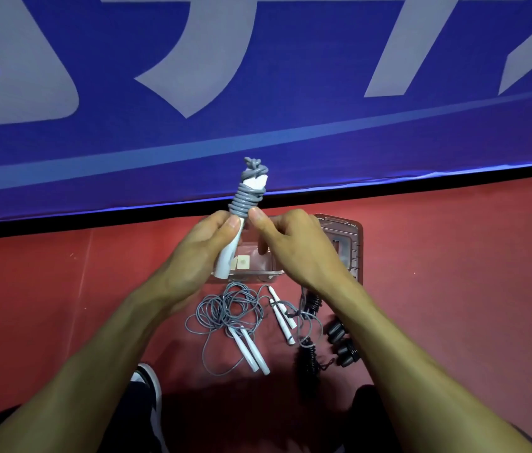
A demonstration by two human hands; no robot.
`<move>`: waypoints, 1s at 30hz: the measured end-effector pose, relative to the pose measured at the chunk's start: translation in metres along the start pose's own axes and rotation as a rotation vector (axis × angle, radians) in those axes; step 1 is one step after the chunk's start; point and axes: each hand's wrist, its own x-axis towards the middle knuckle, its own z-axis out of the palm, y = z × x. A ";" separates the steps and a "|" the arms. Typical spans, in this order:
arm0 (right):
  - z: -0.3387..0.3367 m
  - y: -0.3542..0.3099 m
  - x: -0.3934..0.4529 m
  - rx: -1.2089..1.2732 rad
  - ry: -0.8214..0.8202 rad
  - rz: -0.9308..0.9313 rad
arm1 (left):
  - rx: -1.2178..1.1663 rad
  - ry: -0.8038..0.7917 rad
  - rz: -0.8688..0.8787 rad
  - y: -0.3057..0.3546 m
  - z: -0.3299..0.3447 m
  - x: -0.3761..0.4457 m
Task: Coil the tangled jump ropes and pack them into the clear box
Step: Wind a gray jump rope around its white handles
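Grey cord is wound tight round the white handles of a jump rope (247, 204), gripped by the left hand (202, 253) above the clear box (259, 268). The right hand (294, 243) pinches the coils; more ropes (225, 310) lie tangled on the red floor (454, 289).

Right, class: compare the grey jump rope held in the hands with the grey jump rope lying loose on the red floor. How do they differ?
The held grey jump rope is wound tightly round its white handles; the loose grey jump rope on the floor sprawls in open, tangled loops. The held one is upright, gripped by the left hand with the right hand at its coil; the floor one lies flat, untouched. Both have grey cord and white handles.
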 end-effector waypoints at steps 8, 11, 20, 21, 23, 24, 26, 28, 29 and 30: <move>0.004 -0.005 -0.002 -0.007 -0.088 0.005 | 0.327 0.077 0.057 -0.004 0.000 -0.002; 0.007 -0.004 -0.002 -0.033 -0.066 -0.072 | 0.330 0.059 0.035 0.003 0.003 -0.003; 0.005 0.000 -0.006 -0.181 -0.061 0.047 | 0.124 -0.012 -0.017 -0.006 0.012 -0.002; 0.006 0.000 -0.007 -0.198 -0.069 0.049 | 0.113 0.002 -0.023 -0.007 0.012 -0.002; 0.007 0.000 -0.008 -0.182 -0.070 0.026 | 0.123 0.001 -0.013 -0.008 0.011 0.000; 0.007 -0.001 -0.008 -0.162 -0.065 0.009 | 0.122 -0.013 -0.010 -0.007 0.011 0.000; 0.007 -0.003 -0.008 -0.103 -0.083 -0.007 | 0.129 -0.068 -0.005 -0.005 0.008 0.002; 0.005 -0.002 -0.005 -0.013 -0.119 0.018 | 0.119 -0.095 -0.013 -0.005 0.006 0.003; 0.004 -0.001 -0.003 0.026 -0.132 0.036 | 0.096 -0.091 -0.024 -0.005 0.004 0.003; 0.003 0.000 -0.002 0.051 -0.137 0.046 | 0.076 -0.079 -0.026 -0.006 0.004 0.003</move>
